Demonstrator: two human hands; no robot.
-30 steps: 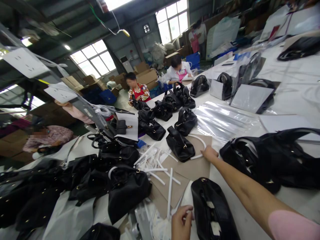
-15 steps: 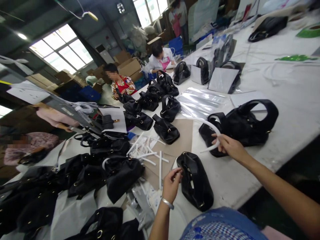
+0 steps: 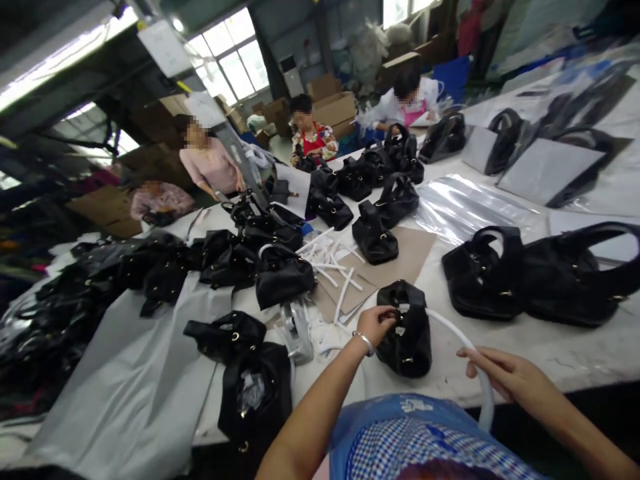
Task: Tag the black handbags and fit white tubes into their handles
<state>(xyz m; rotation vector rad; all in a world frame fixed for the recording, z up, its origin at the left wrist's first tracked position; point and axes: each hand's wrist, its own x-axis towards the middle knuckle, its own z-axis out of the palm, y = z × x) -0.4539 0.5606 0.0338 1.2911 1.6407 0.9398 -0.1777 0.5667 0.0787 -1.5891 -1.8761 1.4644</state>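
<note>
A small black handbag (image 3: 406, 330) lies on the white table (image 3: 525, 340) right in front of me. My left hand (image 3: 375, 323) is closed on the bag's top edge, next to one end of a curved white foam tube (image 3: 467, 350). My right hand (image 3: 505, 377) is wrapped round the other part of that tube, near the table's front edge. The tube arcs from the bag's opening over to my right hand.
Many black handbags (image 3: 373, 237) lie across the table, with loose white foam tubes (image 3: 333, 263) on brown cardboard (image 3: 407, 257). Two larger bags (image 3: 540, 273) lie to the right. Clear plastic sheets (image 3: 470, 207) lie further back. Several people (image 3: 313, 137) work at the far side.
My right hand carried the white tube from beside the larger bags down toward me. My left hand moved onto the small bag's top. The view swung left.
</note>
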